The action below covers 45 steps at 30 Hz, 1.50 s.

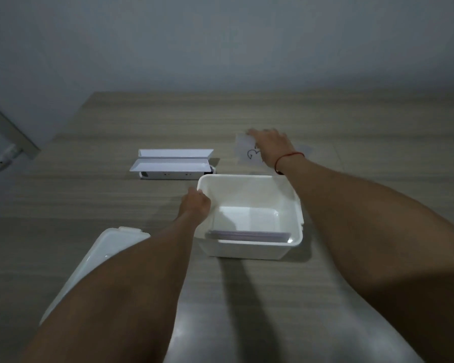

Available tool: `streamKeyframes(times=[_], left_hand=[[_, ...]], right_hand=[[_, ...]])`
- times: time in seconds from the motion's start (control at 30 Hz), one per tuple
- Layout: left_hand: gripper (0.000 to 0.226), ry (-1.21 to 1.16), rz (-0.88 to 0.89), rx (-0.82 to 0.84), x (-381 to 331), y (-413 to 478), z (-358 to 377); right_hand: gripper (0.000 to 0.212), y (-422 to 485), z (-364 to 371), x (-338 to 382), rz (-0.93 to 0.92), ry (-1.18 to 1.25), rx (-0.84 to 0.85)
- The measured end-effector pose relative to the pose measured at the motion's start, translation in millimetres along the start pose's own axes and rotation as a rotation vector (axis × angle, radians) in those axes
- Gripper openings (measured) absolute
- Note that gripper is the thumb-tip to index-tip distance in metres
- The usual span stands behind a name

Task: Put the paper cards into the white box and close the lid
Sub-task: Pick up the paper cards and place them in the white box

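Note:
The open white box (294, 205) stands on the wooden table in front of me. Several paper cards (247, 235) lean against its near inner wall. My left hand (195, 203) grips the box's left rim. Beyond the box, my right hand (271, 148) lies over a white paper card (247, 153) with a black drawing on it; whether the fingers pinch it is blurred. Another card edge (306, 150) shows behind the wrist. The white lid (97, 258) lies at the near left, partly hidden by my left forearm.
A white power strip box (172, 165) with its flap open sits at the back left of the white box. A grey wall rises behind the table's far edge. A bracket (8, 155) hangs on the wall at far left.

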State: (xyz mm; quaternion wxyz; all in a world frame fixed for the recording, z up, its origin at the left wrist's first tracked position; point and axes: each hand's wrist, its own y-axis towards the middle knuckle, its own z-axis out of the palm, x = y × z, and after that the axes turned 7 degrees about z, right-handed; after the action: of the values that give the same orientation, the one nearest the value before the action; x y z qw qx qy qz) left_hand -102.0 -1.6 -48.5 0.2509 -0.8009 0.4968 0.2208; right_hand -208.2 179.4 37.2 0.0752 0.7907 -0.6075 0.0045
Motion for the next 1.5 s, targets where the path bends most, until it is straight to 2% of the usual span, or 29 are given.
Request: streamKeyframes(times=[0.27, 0.47, 0.73, 0.87, 1.0, 1.1, 1.17, 1.27, 1.3, 1.33, 1.4, 1.5], left_hand=[[0.040, 0.020, 0.044, 0.151, 0, -27, -25], [0.038, 0.065, 0.052, 0.168, -2, -44, -32], [0.041, -0.016, 0.017, 0.149, 2, -49, -32], [0.035, -0.048, 0.026, 0.094, 7, -50, -29], [0.036, -0.086, -0.008, 0.090, 8, -48, -28], [0.039, -0.116, -0.033, 0.106, 7, -45, -28], [0.039, -0.115, -0.035, 0.114, 7, -45, -27], [0.039, -0.115, -0.034, 0.116, 9, -45, -25], [0.038, -0.113, -0.032, 0.115, 10, -45, -25], [0.037, -0.110, -0.027, 0.116, 11, -46, -24], [0.036, -0.097, -0.014, 0.112, 13, -47, -23], [0.034, -0.060, 0.005, 0.098, 14, -47, -22]], right_hand=[[0.051, -28, -54, 4, 0.011, 0.049, -0.078], [0.045, -56, -69, 11, 0.043, 0.124, 0.008], [0.040, -85, -40, 29, 0.070, 0.316, 0.263], [0.035, -102, -14, 40, 0.066, 0.367, 0.382], [0.035, -116, -1, 50, 0.066, 0.277, 0.629], [0.046, -120, -3, 52, 0.185, 0.270, 0.798], [0.049, -120, -2, 46, 0.246, 0.263, 0.688], [0.043, -125, 4, 29, 0.428, 0.212, 0.287], [0.043, -128, 8, 24, 0.509, 0.211, 0.199], [0.044, -131, 11, 19, 0.600, 0.235, 0.172], [0.052, -138, 19, 13, 0.765, 0.328, 0.224], [0.056, -145, 28, 13, 0.787, 0.359, 0.305]])
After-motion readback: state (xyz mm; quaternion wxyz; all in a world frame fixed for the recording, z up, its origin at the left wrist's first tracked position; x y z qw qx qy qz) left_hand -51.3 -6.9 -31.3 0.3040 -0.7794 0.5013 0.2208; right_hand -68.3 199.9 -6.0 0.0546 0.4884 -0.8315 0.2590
